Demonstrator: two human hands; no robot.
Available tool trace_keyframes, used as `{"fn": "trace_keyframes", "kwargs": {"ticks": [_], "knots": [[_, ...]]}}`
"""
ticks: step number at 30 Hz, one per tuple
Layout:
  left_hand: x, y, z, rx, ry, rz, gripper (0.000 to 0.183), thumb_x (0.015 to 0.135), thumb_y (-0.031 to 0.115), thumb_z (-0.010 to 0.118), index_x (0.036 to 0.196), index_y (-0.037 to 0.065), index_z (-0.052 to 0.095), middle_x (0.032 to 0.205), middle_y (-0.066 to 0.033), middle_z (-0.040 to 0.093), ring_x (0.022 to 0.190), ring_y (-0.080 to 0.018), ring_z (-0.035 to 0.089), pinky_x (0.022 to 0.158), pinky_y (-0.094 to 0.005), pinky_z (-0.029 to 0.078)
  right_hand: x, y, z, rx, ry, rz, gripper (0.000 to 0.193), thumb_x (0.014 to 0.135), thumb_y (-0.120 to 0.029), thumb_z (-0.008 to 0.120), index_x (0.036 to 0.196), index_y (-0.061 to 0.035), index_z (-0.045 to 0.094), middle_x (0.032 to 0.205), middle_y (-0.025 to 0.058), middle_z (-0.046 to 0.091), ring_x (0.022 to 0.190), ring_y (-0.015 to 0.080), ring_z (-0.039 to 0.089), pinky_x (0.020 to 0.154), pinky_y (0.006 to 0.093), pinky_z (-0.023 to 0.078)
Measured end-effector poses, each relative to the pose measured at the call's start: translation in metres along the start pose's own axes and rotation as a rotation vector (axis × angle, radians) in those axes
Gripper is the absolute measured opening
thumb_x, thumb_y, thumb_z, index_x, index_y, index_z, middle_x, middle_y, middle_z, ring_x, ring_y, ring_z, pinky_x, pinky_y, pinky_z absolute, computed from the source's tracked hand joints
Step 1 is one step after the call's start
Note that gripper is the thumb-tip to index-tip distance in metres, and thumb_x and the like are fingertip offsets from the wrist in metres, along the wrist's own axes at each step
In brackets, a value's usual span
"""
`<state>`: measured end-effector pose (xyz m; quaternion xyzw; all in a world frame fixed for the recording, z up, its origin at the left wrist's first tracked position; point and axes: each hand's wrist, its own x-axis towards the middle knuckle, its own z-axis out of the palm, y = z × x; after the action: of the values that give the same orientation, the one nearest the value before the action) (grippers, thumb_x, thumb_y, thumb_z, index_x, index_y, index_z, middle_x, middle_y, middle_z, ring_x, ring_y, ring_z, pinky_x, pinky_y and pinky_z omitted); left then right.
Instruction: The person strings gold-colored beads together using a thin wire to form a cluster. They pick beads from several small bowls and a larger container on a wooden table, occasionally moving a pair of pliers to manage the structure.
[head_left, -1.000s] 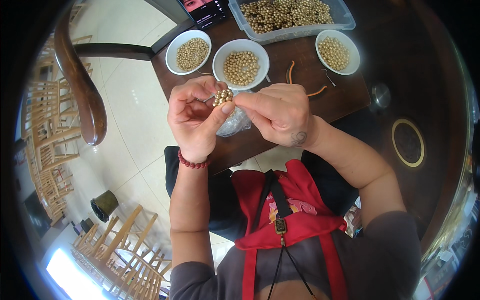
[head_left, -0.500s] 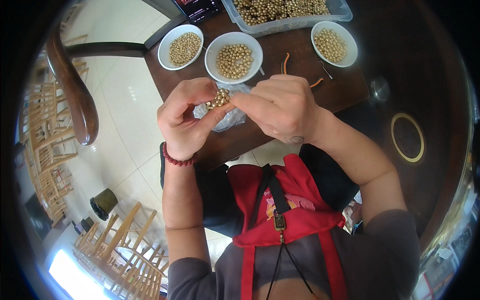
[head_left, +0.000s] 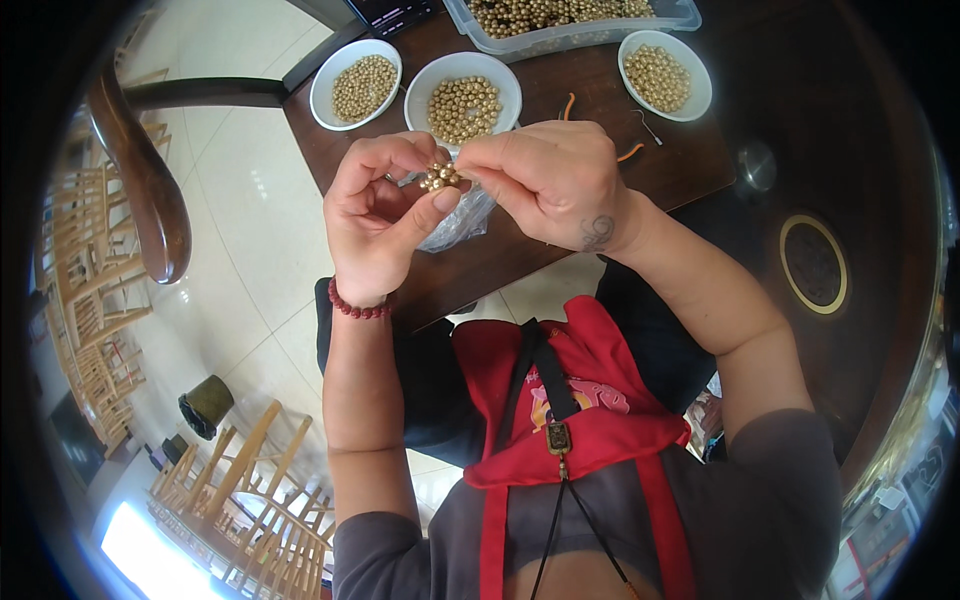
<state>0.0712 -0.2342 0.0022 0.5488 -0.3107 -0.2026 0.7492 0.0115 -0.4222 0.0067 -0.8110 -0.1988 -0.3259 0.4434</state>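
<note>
A small cluster of shiny gold beads is held between the thumb and fingers of my left hand, above the near edge of the table. From the right, my right hand reaches in with thumb and forefinger pinched together at the cluster's edge. What that pinch holds is too small to make out. Under the hands lies a crumpled clear plastic bag. Just beyond them stands a white bowl of gold beads.
Another white bead bowl stands left, a third white bowl right. A clear plastic tub full of beads sits behind. Orange-handled pliers, partly hidden by my right hand, and a thin hooked tool lie on the dark table.
Both hands have moved slightly away from me with the bead cluster. The left fingers have opened out around it, showing more beads, and the right wrist has turned.
</note>
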Motion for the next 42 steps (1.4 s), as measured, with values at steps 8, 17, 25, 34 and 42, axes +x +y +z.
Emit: {"fn": "trace_keyframes", "kwargs": {"ticks": [8,17,25,34,42], "knots": [[0.002,-0.004,0.003,-0.178,-0.001,0.022,0.031,0.081,-0.012,0.064,0.105,0.001,0.049,0.106,-0.0118,0.052,0.101,-0.0204,0.057,0.087,-0.039,0.055,0.005,-0.012,0.002,0.162,0.034,0.287,0.006,0.076,-0.006,0.069,0.08,-0.0067,0.066,0.067,0.0094,0.063,0.057,0.0249,0.063,0.049,0.0317,0.048],[0.005,-0.006,-0.001,0.048,-0.078,0.068,0.034,0.079,-0.014,0.064,0.105,0.001,0.048,0.108,-0.0144,0.053,0.102,-0.0197,0.056,0.088,-0.038,0.054,0.005,-0.006,-0.009,-0.005,-0.048,0.158,0.009,0.08,-0.001,0.067,0.088,-0.0044,0.068,0.066,0.0058,0.064,0.058,0.009,0.062,0.053,0.0228,0.047],[0.006,-0.011,0.006,-0.252,-0.007,0.047,0.035,0.078,-0.016,0.063,0.105,0.001,0.047,0.107,-0.0137,0.054,0.1,-0.0202,0.058,0.088,-0.0377,0.054,0.012,-0.018,-0.014,0.189,-0.089,0.509,0.004,0.074,-0.007,0.068,0.075,-0.0057,0.064,0.063,0.0104,0.062,0.052,0.0258,0.06,0.048,0.0325,0.046],[0.005,-0.01,0.002,0.084,0.008,0.058,0.036,0.077,-0.017,0.064,0.105,0.0,0.048,0.108,-0.0147,0.055,0.099,-0.0188,0.059,0.088,-0.0353,0.053,0.007,-0.008,-0.001,-0.029,-0.007,0.236,0.006,0.075,-0.003,0.067,0.079,-0.0057,0.064,0.057,0.0057,0.055,0.046,0.0126,0.052,0.045,0.026,0.04],[0.009,-0.017,0.001,-0.202,0.031,0.044,0.037,0.079,-0.013,0.064,0.107,0.003,0.046,0.105,-0.0137,0.055,0.1,-0.022,0.058,0.087,-0.0409,0.056,0.015,-0.006,-0.008,0.05,-0.036,0.38,0.005,0.075,-0.007,0.068,0.079,-0.006,0.065,0.049,0.0013,0.039,0.043,0.0099,0.038,0.044,0.027,0.034]]}}
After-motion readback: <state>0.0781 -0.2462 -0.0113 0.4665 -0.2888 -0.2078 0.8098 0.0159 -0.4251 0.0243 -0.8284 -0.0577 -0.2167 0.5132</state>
